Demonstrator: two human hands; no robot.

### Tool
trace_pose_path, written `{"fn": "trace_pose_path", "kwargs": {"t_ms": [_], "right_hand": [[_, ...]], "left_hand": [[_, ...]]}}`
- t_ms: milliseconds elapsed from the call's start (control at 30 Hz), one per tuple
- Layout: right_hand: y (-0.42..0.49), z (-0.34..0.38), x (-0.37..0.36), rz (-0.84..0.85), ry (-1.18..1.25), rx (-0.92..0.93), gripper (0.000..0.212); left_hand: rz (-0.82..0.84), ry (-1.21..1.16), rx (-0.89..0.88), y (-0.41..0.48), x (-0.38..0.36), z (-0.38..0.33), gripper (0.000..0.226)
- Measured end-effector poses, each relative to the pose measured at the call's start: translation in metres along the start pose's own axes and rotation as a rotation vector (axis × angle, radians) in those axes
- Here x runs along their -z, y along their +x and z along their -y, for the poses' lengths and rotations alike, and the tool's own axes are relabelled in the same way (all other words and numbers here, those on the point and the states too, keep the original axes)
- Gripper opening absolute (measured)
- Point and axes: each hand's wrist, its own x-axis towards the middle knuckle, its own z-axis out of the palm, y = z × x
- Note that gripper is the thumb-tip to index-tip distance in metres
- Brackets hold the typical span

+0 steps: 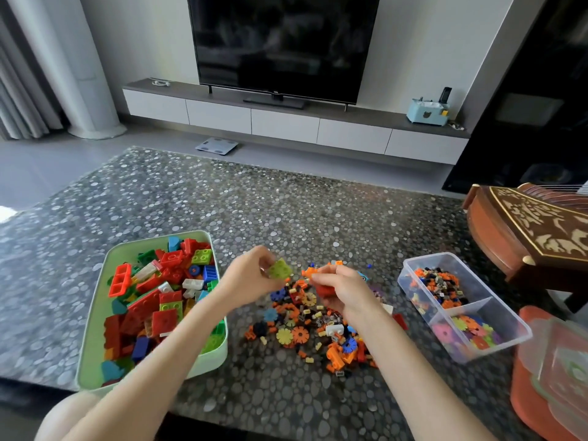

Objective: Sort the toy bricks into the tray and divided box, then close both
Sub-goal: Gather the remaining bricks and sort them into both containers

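Head view. Asker: What do the hands hold?

Describer: Both hover over the far edge of the pile (305, 326) of loose bricks on the tabletop (222, 202). The left hand (251, 276) pinches a lime brick (280, 269) in curled fingertips. The right hand (342, 292) is curled round a red brick (325, 291).

Asker: Where should they go?

Describer: Both look large, so probably the tray (92, 313), just left of the pile, which holds that kind. The box (512, 329), right of the pile, has tiny bricks (439, 288) in its far half and flower discs (467, 329) in its near half. Best to drop each piece well inside the rim, not toss it. Both containers are open; lids (563, 370) lie farther right.
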Motion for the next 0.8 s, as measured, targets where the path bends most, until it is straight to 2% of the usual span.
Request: {"fn": "trace_pose_path", "kwargs": {"t_ms": [100,267,367,433,500,533,667,733,800], "right_hand": [[-0.006,0.004,-0.031,0.145,0.225,-0.101,0.009],[-0.023,0.007,-0.102,0.365,0.082,-0.077,0.013],[-0.032,0.011,-0.135,0.511,0.087,-0.116,0.025],[-0.034,0.012,-0.141,0.527,0.045,-0.149,0.041],[-0.030,0.009,-0.135,0.460,-0.045,-0.148,0.054],[-0.029,0.007,-0.127,0.407,-0.058,-0.121,0.052],[-0.023,-0.005,-0.072,0.095,-0.086,0.063,0.025],[-0.020,-0.017,-0.030,-0.122,-0.323,0.171,0.022],[-0.017,-0.030,0.016,-0.313,-0.681,0.241,0.018]], "left_hand": [[-0.033,-0.082,0.100,-0.022,0.045,0.028,0.044],[-0.007,0.134,0.130,-0.042,0.093,0.072,0.048],[-0.122,0.129,0.142,-0.042,0.103,0.086,0.038],[-0.219,0.079,0.137,-0.040,0.100,0.087,0.033],[-0.264,0.065,0.147,-0.038,0.093,0.080,0.035],[-0.274,0.062,0.139,-0.036,0.087,0.075,0.036],[-0.242,0.046,0.082,-0.026,0.057,0.050,0.040],[-0.209,0.026,0.021,-0.020,0.037,0.034,0.038],[-0.150,0.028,-0.037,-0.014,0.014,0.016,0.035]]}}
